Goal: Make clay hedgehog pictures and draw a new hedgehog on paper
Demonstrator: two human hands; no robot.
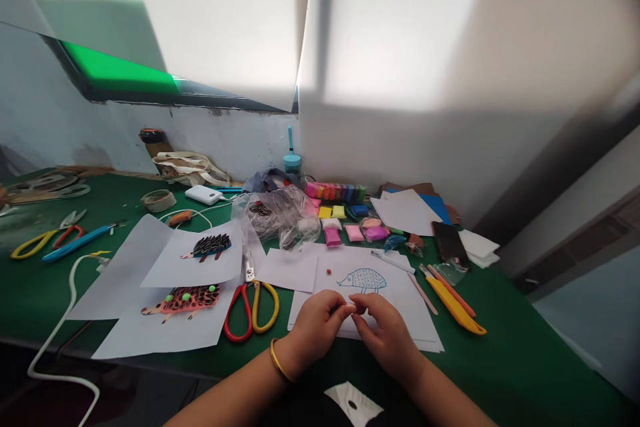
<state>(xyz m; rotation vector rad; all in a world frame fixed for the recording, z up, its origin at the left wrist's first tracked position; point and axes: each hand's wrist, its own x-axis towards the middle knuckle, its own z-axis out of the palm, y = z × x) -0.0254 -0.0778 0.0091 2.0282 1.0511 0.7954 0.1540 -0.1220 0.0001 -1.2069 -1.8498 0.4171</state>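
Left hand (317, 325), right hand (387, 333): fingers (343, 311) meet over paper (417, 320); forearms (245, 377) converge.

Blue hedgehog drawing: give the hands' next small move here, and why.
Perhaps ease the left hand and right hand slightly apart above the paper: they meet at the near edge of the blue hedgehog drawing, and whatever they pinch is too small to identify.

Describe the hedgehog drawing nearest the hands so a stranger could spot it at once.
On the green table, find the white papers by the left hand and right hand. The hedgehog drawing lies just beyond them. Unlike the black hedgehog and pink hedgehog farther left, it is blue line work, not filled in.
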